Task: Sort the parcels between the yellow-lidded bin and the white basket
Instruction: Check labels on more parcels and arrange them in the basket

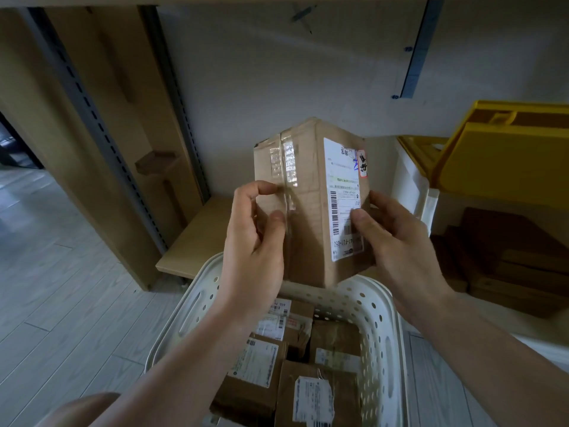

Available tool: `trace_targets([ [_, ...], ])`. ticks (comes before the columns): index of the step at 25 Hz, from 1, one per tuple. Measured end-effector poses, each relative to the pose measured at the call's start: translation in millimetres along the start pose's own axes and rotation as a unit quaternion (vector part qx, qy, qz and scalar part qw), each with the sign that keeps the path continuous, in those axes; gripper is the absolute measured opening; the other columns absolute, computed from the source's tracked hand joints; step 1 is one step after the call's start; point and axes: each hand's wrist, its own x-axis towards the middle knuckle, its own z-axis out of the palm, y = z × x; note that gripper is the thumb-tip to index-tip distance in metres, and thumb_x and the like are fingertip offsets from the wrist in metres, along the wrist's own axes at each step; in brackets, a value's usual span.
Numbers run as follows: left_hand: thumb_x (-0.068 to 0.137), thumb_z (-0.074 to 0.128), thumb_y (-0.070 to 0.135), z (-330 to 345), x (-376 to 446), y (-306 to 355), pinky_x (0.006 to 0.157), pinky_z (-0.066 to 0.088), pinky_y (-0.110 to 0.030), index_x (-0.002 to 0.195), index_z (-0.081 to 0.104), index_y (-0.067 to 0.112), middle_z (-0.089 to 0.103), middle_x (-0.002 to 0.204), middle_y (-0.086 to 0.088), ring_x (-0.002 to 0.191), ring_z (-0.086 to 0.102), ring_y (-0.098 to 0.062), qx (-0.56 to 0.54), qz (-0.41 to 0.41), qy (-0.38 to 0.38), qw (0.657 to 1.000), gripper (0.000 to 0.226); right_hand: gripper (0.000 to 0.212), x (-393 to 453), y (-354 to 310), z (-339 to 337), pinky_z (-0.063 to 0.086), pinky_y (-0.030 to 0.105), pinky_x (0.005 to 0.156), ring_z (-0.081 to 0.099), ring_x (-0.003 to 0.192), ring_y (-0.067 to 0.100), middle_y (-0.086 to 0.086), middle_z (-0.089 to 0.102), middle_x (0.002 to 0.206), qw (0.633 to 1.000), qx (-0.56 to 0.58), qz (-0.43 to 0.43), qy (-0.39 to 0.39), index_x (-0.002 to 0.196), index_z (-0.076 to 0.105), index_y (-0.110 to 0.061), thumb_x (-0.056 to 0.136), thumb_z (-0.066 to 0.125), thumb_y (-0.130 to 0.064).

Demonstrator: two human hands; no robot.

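Observation:
A brown cardboard parcel [311,192] with clear tape and a white shipping label is held upright in the air above the far rim of the white basket [378,318]. My left hand [255,241] grips its left face, thumb and fingers curled onto the taped seam. My right hand [397,238] grips its right side, thumb pressed on the label. The perforated white basket below holds several labelled brown parcels [255,371]. To the right stands the bin [412,186] with its yellow lid [505,152] raised; dark brown parcels [505,260] lie inside.
A low wooden shelf board [197,238] runs behind the basket, against a white wall. Wooden shelving panels with a metal slotted upright [92,118] stand at the left. Pale plank flooring [55,288] spreads to the left of the basket.

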Motion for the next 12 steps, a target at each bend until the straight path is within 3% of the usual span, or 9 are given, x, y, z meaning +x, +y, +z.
trace_targets([
  [2,0.100,0.053,0.033,1.4,-3.1,2.6,0.073,0.063,-0.038,0.123,0.045,0.029,0.069,0.114,0.003,0.103,0.072,-0.019,-0.039,-0.031,-0.023,0.998,0.024,0.021,1.3,2.5,-0.9,0.061,0.042,0.082,0.073,0.100,0.020,0.000,0.076,0.105,0.999,0.001,-0.015,0.043,0.120,0.066,-0.026,0.102,0.058,-0.019],
  [5,0.092,0.061,0.048,2.8,-6.2,4.4,0.076,0.064,-0.038,0.128,0.041,0.026,0.070,0.118,0.010,0.109,0.071,-0.015,-0.022,-0.015,-0.049,0.998,0.047,0.021,1.8,0.3,-1.8,0.062,0.044,0.077,0.074,0.092,0.022,0.002,0.077,0.097,0.995,-0.007,-0.043,0.085,0.108,0.068,-0.031,0.105,0.054,-0.016],
  [10,0.090,0.060,0.049,1.6,-4.0,1.2,0.088,0.061,-0.043,0.131,0.042,0.026,0.068,0.122,0.015,0.115,0.067,-0.012,0.008,-0.005,-0.048,0.999,0.050,0.022,1.0,0.8,-4.1,0.062,0.051,0.078,0.074,0.093,0.020,0.001,0.076,0.099,0.995,-0.009,-0.047,0.088,0.108,0.066,-0.028,0.107,0.048,-0.016],
  [12,0.093,0.057,0.047,0.6,-2.9,-0.8,0.096,0.057,-0.048,0.133,0.044,0.025,0.068,0.128,0.010,0.122,0.065,-0.017,-0.021,-0.024,-0.053,0.998,0.048,0.023,-0.2,-0.2,-3.9,0.061,0.046,0.080,0.073,0.095,0.017,-0.002,0.075,0.100,0.993,-0.019,-0.067,0.092,0.106,0.066,-0.026,0.107,0.047,-0.013],
])
